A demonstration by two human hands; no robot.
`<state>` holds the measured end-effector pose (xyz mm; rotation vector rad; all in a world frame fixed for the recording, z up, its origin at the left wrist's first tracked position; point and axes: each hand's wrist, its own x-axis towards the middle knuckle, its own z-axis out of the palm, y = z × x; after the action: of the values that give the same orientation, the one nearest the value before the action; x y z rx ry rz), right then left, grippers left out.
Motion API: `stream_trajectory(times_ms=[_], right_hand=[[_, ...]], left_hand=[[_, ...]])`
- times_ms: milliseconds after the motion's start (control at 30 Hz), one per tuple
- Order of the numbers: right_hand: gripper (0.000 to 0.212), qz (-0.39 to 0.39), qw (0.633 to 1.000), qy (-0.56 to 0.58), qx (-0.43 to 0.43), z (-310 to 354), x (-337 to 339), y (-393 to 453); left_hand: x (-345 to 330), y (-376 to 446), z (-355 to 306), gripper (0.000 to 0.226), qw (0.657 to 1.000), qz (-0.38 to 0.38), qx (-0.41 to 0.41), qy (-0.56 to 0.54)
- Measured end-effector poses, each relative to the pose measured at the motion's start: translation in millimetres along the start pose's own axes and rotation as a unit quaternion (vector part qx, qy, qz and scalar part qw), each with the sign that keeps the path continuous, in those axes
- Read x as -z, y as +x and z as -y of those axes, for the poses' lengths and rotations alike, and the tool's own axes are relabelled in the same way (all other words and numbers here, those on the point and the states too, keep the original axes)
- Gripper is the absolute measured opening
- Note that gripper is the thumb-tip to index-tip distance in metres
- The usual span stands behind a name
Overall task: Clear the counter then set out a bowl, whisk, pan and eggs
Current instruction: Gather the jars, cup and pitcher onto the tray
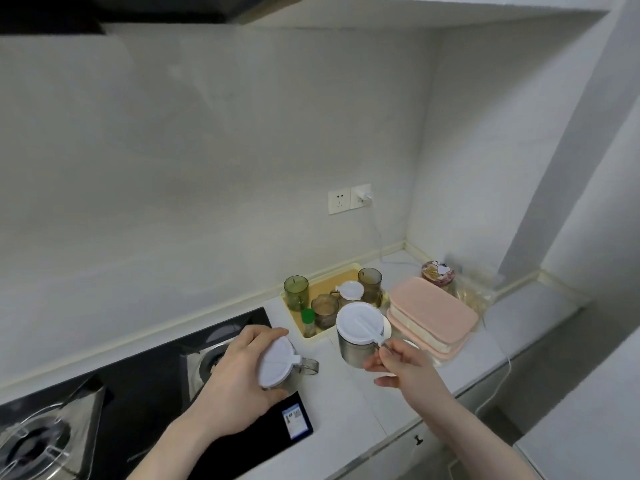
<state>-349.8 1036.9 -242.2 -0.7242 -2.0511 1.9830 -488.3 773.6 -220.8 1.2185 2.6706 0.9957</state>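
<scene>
My left hand (239, 372) grips a glass seasoning jar with a white lid (277, 363), held above the right edge of the stove. A second white-lidded glass jar (358, 336) is lifted just over the white counter (349, 407), with my right hand (403, 367) pinching its handle. Behind both jars stands a yellow tray (323, 282) that holds several more jars and cups. No bowl, whisk, pan or eggs show in this view.
A black gas stove (138, 382) with two burners fills the left. Stacked pink-lidded boxes (433, 313), a round patterned jar (438, 271) and a plastic bag sit at the right corner. A white cable runs from the wall socket (349, 199) across the counter.
</scene>
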Motion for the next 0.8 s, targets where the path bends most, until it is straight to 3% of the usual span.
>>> stream_trajectory(times_ms=[300,533,800], right_hand=[[0.023,-0.013,1.000,-0.013,-0.018,7,6,85],[0.029,0.032,0.999,-0.012,-0.029,19,22,159],[0.033,0.030,0.998,0.034,-0.044,32,49,235]], left_hand=[[-5,44,21,0.087,0.999,-0.011,0.015,0.028],[-17,83,26,0.087,0.996,-0.038,0.072,0.024],[-41,179,18,0.084,0.995,0.004,0.095,0.028]])
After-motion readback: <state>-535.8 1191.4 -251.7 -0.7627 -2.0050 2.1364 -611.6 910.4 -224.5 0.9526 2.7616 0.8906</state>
